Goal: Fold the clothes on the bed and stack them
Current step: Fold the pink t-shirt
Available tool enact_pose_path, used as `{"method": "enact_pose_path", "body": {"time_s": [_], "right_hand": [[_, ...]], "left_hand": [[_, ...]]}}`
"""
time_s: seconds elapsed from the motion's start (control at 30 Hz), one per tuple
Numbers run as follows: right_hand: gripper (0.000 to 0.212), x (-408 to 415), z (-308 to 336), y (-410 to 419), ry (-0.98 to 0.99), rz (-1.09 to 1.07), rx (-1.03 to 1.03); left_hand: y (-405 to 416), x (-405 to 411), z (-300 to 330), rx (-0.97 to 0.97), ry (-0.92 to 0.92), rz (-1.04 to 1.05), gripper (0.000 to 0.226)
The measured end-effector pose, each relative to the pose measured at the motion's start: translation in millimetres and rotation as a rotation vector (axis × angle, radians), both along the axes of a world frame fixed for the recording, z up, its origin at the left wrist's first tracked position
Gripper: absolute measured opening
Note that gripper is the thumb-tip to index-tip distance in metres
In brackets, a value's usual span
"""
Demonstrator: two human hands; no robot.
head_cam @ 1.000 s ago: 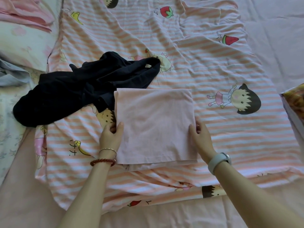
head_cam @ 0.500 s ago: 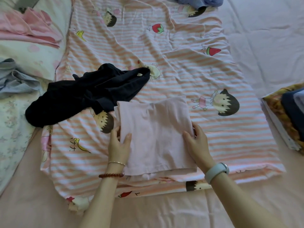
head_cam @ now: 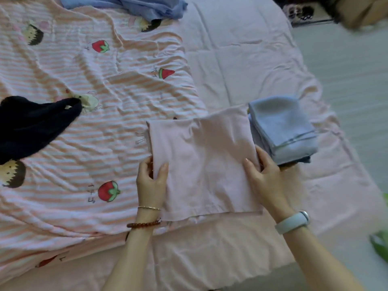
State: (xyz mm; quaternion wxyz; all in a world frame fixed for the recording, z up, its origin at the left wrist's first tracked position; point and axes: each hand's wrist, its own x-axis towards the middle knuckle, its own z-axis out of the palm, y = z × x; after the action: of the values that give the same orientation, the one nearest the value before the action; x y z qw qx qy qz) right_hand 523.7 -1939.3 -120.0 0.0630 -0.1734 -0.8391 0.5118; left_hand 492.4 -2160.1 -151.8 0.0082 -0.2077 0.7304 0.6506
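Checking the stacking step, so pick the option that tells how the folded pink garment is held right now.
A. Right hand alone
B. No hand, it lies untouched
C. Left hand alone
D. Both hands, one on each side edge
D: the left hand grips the left edge of the folded pink garment and the right hand grips its right edge, beside the blue folded stack.
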Motion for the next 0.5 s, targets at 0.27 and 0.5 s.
{"method": "enact_pose_path", "body": {"time_s": [0.27, 0.5], "right_hand": [[0.022, -68.9, 43.3, 207.4, 0.076, -0.076, 0.055], [0.037, -116.7, -28.1, 292.6, -0.281, -0.052, 0.197]], "left_hand": [[190.6, -64.4, 39.5, 0.191, 0.187, -0.099, 0.026], [261.9, -91.1, -25.9, 0.072, -0.206, -0.143, 0.034]]}}
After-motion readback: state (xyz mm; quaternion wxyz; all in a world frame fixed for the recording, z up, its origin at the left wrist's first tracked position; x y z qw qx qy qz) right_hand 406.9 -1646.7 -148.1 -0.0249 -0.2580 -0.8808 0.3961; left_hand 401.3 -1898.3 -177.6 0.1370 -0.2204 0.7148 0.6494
